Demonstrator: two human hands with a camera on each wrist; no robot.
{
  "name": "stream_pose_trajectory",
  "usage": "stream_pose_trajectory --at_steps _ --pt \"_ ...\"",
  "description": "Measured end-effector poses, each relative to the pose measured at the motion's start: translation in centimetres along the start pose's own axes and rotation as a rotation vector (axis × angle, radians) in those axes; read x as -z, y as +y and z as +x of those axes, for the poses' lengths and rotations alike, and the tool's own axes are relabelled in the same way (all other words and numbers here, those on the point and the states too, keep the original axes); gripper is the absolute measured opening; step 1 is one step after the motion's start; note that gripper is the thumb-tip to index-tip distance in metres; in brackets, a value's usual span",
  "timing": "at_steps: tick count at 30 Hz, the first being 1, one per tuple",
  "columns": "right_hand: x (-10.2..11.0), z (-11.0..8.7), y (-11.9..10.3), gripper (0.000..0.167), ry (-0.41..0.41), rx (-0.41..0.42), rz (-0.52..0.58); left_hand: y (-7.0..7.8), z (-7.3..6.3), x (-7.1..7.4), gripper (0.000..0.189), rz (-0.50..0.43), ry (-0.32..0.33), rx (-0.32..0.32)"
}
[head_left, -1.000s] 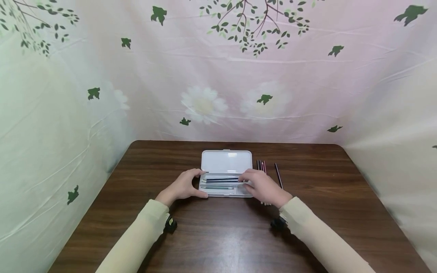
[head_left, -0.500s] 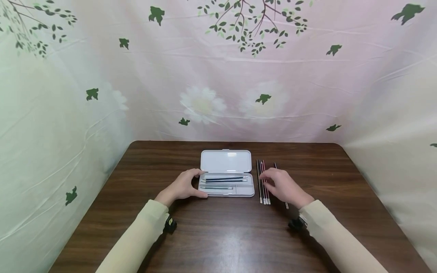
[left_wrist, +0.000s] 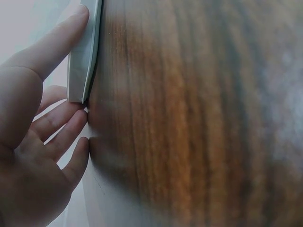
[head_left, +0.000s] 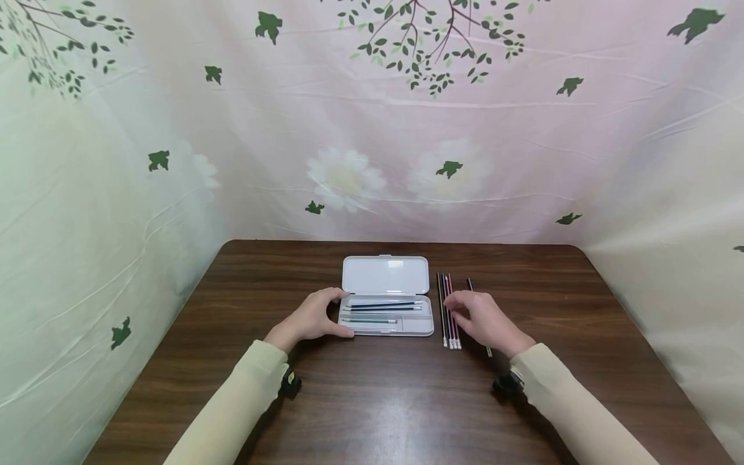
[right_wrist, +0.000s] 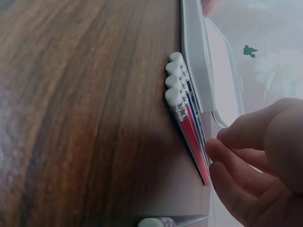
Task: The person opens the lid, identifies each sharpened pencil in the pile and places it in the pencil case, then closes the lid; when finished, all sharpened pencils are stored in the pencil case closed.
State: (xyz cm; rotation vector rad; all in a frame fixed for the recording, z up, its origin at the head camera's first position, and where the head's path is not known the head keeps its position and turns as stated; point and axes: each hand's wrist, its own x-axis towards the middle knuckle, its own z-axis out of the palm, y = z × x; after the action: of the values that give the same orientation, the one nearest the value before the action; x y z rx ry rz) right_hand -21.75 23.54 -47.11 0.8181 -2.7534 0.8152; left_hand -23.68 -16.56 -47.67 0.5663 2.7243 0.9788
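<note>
A white pencil case (head_left: 417, 326) lies open on the table, its lid (head_left: 385, 274) folded back. Dark pencils (head_left: 383, 308) lie in its rear compartment, and a slim greenish pencil-like stick (head_left: 369, 320) lies in the front one. My left hand (head_left: 314, 315) holds the case's left end, thumb at the front edge, fingers at the back. Right of the case, a row of several eraser-tipped pencils (head_left: 451, 339) includes a red one (right_wrist: 190, 127). Over this row is my right hand (head_left: 481, 318), fingers bent, thumb and fingertips close together; no pencil shows lifted between them.
A single dark pencil (head_left: 469, 283) lies apart, partly hidden behind the right hand. The brown wood-grain table (head_left: 383, 400) extends all around the case. Printed cloth (head_left: 372, 116) hangs behind the table and along both sides.
My right hand has moved from above the case's right part to the loose pencils beside it, then stayed nearly still there. The left hand has kept its place on the case.
</note>
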Motion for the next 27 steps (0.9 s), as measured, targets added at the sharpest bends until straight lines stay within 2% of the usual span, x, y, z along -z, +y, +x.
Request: stream_pose_trajectory --at_steps 5,11,27 --pt "0.0 0.0 0.0 0.021 -0.034 -0.014 -0.02 0.0 0.0 0.1 0.091 0.002 0.002 -0.003" --pt "-0.1 0.2 -0.2 0.021 -0.02 -0.017 -0.042 0.1 0.0 0.2 0.091 0.002 0.005 0.0" --pt "-0.5 0.9 -1.0 0.023 -0.048 -0.172 -0.109 0.2 0.0 0.1 0.091 -0.008 0.0 0.008"
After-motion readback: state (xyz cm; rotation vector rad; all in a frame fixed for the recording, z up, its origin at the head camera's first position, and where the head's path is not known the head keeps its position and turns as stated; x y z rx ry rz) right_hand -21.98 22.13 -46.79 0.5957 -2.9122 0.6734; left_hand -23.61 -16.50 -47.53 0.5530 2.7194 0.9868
